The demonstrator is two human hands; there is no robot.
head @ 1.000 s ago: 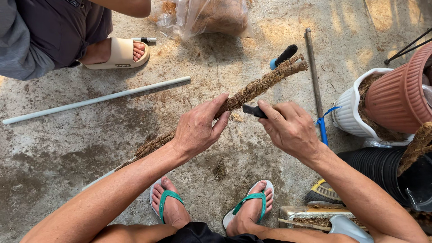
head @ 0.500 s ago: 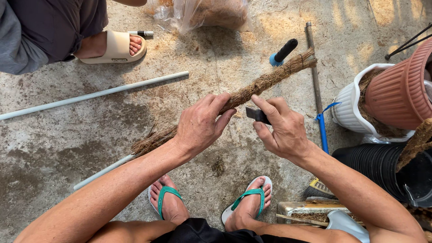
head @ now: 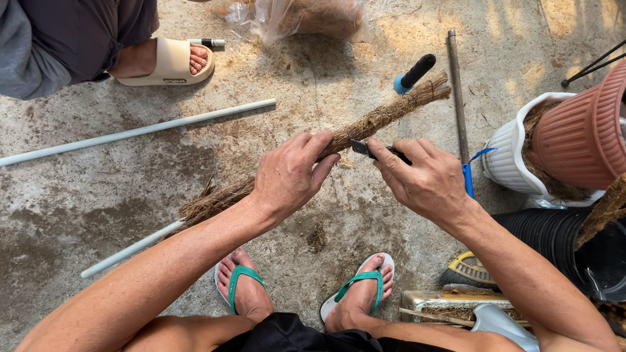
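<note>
A rough concrete floor (head: pixel 98 215) fills the view, stained dark in patches. At the top left a second person sits, showing grey and dark clothing and a foot in a cream slide sandal (head: pixel 171 63). At the right edge a pink ribbed plastic pot (head: pixel 583 127) lies tilted against a white pot (head: pixel 505 156) packed with brown fibre, with a black ribbed pot (head: pixel 554 238) just below them. A clear plastic bag (head: pixel 297 16) of brown fibre lies at the top.

A long fibre-wrapped stick (head: pixel 385 117) runs slantwise through the middle, its bare white end (head: pixel 130 251) resting low on the left and its bound tip raised to the upper right. The left hand (head: pixel 290 176) is closed around the stick near its middle, fingers curled over the coir. The right hand (head: pixel 427 179) pinches a small dark knife (head: pixel 372 151), its blade touching the stick just beside the left fingertips.

A thin white pipe (head: pixel 130 133) lies on the floor at the left, well apart from the stick. A grey metal rod (head: pixel 456 98) lies upright in the view at the right, with a black-handled tool with a blue end (head: pixel 413 73) beside it. Below, the person's own feet wear green-strapped flip-flops (head: pixel 355 287).
</note>
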